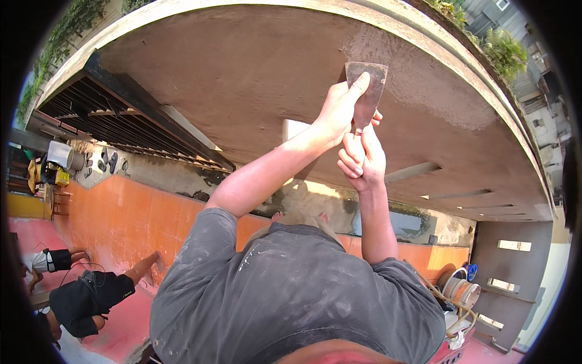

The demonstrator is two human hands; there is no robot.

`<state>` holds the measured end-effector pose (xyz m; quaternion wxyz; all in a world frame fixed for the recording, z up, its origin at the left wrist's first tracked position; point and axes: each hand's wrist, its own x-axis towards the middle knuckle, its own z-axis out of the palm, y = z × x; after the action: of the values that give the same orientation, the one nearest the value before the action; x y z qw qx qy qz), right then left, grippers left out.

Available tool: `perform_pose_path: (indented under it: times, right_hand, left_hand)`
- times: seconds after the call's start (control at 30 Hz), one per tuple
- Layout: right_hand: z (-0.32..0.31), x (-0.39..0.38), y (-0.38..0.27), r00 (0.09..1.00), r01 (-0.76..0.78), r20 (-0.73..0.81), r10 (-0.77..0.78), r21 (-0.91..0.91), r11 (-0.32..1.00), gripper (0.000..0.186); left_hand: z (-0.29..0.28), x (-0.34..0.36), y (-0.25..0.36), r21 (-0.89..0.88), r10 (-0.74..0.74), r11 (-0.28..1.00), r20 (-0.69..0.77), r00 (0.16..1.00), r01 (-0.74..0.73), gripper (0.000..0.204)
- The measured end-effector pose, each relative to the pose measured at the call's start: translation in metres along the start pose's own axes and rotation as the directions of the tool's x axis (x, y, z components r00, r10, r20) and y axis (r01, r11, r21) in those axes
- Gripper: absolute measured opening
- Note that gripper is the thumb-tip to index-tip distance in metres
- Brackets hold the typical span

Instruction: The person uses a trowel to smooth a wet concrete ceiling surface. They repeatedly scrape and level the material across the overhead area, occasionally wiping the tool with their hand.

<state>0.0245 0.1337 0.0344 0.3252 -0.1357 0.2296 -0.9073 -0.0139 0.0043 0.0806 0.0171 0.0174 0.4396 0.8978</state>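
Both hands clamp a wide putty knife (367, 91) against the grey plastered ceiling (254, 79): left hand (339, 109) pressing the blade, right hand (362, 159) gripping the handle just below.

The putty knife (367, 91) was a flat, wide metal blade, grey and smeared with plaster, flaring from a narrow neck to a broad straight edge. It stood pressed against the wet brown plaster surface (254, 79), broad edge uppermost. Its handle was mostly hidden, so its shape could not be told.
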Motion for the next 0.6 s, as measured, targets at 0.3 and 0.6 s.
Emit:
perform_pose_path:
  times: [0.3,0.6]
  right_hand:
    - [0.015,0.019,-0.003,0.993,0.119,0.008,-0.120,-0.210,0.970,0.029]
    - [0.035,0.038,-0.010,0.996,0.083,0.046,-0.079,-0.095,0.992,0.027]
  left_hand:
    - [0.010,0.016,0.019,0.104,0.037,0.994,0.009,0.999,-0.038,0.046]
    - [0.018,0.028,0.054,0.129,0.127,0.983,0.015,0.992,-0.128,0.045]
